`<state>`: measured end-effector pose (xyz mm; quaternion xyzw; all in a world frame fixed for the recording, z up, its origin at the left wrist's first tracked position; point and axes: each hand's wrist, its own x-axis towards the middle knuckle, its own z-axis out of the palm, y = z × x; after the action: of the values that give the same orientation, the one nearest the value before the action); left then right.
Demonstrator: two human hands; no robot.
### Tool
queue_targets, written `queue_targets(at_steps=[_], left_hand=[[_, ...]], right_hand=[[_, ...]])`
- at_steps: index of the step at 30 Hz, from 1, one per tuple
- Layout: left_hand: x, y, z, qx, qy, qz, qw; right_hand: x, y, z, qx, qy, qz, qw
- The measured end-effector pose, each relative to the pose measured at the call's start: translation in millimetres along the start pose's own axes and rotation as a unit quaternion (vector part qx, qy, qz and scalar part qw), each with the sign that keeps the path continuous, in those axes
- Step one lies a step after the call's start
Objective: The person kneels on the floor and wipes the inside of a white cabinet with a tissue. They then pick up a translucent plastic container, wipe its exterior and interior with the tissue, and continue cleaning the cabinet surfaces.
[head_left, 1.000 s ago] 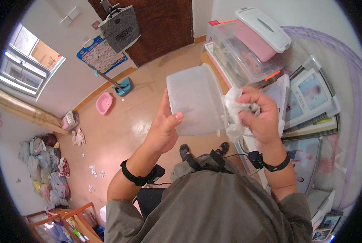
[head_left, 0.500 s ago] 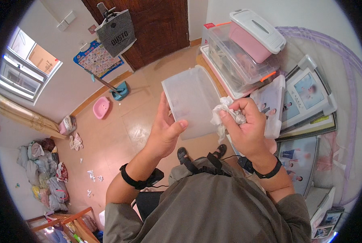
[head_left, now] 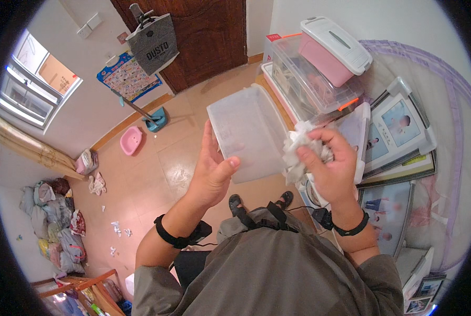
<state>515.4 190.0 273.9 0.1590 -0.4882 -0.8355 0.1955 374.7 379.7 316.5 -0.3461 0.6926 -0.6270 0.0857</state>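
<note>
A frosted translucent plastic container (head_left: 251, 131) is held up in front of me. My left hand (head_left: 214, 163) grips its left side, thumb on the near face and fingers mostly behind it. My right hand (head_left: 325, 163) is closed on a wad of crumpled white tissue (head_left: 298, 142) at the container's right end; I cannot tell whether the tissue touches it.
On the right are stacked clear bins (head_left: 325, 97), a pink box (head_left: 325, 62) and framed photos (head_left: 396, 129). A pink basin (head_left: 131, 140) and blue dustpan (head_left: 155, 120) stand on the floor (head_left: 177, 145), with scattered paper scraps. A clothing pile (head_left: 53, 221) lies left.
The container has moved left and slightly down in the picture since a second ago. My right hand with the tissue shifted left and down, then a little back to the right.
</note>
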Motion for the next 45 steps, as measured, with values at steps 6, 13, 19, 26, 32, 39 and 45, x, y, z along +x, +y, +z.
queue_targets(at_steps=[6,13,19,26,32,39,45], left_hand=[[2.3,-1.8,-0.4,0.051,-0.033,0.038,0.997],[-3.3,-3.3,7.4,0.086,-0.056,0.065,0.993],[-2.0,3.5,4.9,0.042,-0.029,0.053,0.997],[-2.0,1.3,4.6,0.07,-0.039,0.068,0.994],[-0.7,-0.3,9.5,0.116,-0.038,0.136,0.983],[-5.6,-0.1,4.0,0.132,-0.006,0.155,0.979],[-2.3,14.6,1.4,0.101,0.016,0.152,0.983]], right_hand=[[0.9,-10.9,15.4,-0.195,-0.002,-0.197,0.961],[22.4,-9.8,12.6,-0.238,0.09,-0.169,0.952],[37.5,-1.6,-17.2,0.153,0.193,-0.011,0.969],[49.7,-4.1,-7.5,-0.081,0.143,-0.184,0.969],[50.3,-22.7,15.2,-0.189,0.03,-0.102,0.976],[26.1,-16.4,12.3,-0.167,-0.038,0.024,0.985],[4.9,-4.9,6.2,-0.249,-0.183,0.047,0.95]])
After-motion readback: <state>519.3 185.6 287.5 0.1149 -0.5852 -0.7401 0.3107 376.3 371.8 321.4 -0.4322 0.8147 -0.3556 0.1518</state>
